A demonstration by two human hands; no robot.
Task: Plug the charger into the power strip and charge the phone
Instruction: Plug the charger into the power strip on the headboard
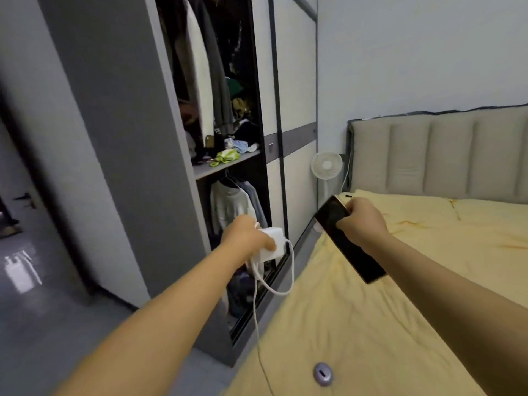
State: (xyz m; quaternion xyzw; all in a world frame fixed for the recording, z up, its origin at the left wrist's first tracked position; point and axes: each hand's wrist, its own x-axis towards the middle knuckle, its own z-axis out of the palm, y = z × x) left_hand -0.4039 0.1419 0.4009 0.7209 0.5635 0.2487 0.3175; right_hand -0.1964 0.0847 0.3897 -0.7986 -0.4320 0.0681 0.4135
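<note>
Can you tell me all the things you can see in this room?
charger: one, white, in the left hand
cable: one, white, hanging from the charger
phone: one, black, in the right hand
bed: one, yellow sheet, right side
headboard: one, grey, padded, by the wall
fan: one, white, between wardrobe and bed
wardrobe: one, grey, open, clothes inside
round object: one, purple-grey, on the bed
left hand: holds the charger
right hand: holds the phone
</note>
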